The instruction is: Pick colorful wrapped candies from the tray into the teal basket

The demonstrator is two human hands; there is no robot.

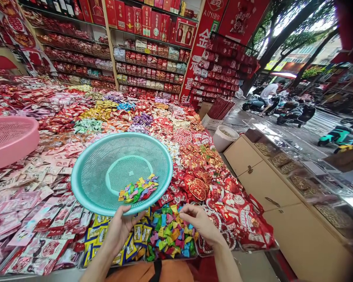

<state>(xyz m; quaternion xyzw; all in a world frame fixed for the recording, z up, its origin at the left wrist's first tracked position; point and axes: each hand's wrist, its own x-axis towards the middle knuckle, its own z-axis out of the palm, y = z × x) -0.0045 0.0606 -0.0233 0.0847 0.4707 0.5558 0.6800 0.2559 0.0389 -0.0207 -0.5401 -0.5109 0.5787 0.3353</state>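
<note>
A turquoise plastic basket [88, 160] rests tilted on the heaped sweets, with a small pile of bright wrapped candies [139, 188] on the near right of its bottom. My left hand [120, 229] grips its near rim, thumb at the edge and fingers underneath. Just right of it, my right hand [201, 223] is over a tray compartment of colourful twist-wrapped candies [170, 235], thumb and fingertips pinched together. Whatever lies in that pinch is too small to make out. Yellow-and-blue wrapped sweets [137, 235] fill the compartment below my left hand.
A pink basket [14, 145] stands at left among packets. Red heart-shaped packets [197, 188] are heaped to the right. Beyond are stocked shelves [150, 55], a white bucket [225, 137] and a tan cabinet [270, 188]. Scooters [295, 111] and a person [269, 92] are on the street.
</note>
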